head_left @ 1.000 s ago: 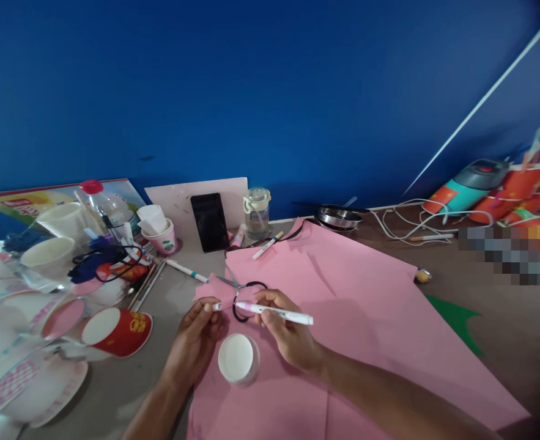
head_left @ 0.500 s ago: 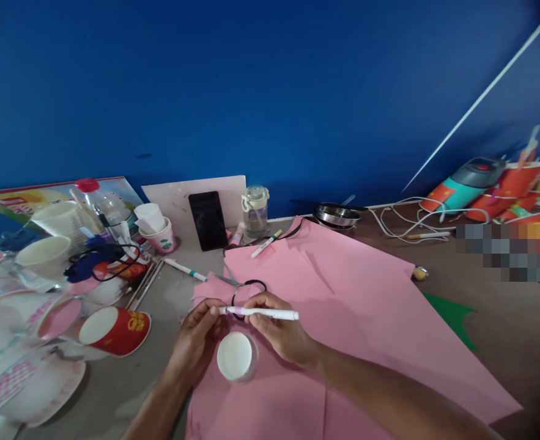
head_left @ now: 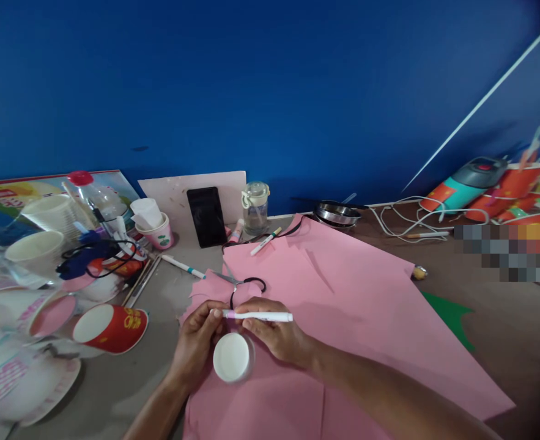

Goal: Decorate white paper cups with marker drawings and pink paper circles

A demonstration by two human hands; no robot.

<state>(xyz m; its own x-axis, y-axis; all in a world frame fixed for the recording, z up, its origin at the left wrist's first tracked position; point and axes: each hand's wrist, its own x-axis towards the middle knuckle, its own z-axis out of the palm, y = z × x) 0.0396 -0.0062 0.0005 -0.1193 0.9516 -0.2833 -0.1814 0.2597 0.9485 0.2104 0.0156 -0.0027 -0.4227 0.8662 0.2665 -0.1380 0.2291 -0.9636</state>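
Note:
Between my hands lies a white marker [head_left: 270, 316] with a pink band, held level above pink paper. My left hand [head_left: 199, 333] is closed in a pinch at the marker's left end, and its fingers cover that end. My right hand [head_left: 274, 333] grips the barrel, whose plain white end sticks out to the right. Just below the fingers stands a white paper cup [head_left: 232, 357], seen from above. Scissors with black handles [head_left: 254, 282] lie open beyond the hands, partly hidden by them. The large pink paper sheets [head_left: 361, 305] spread beneath everything here.
To the left are a red paper cup [head_left: 109, 328] on its side, stacked cups and decorated paper pieces. At the back stand a black phone [head_left: 205, 217] and a glass jar [head_left: 255, 208]. A small pan [head_left: 337, 214], white cables [head_left: 386, 226] and a teal bottle [head_left: 460, 183] sit to the right.
The marker has shifted slightly left, and my hands are closer together, with less of its left end showing. The view has turned a little.

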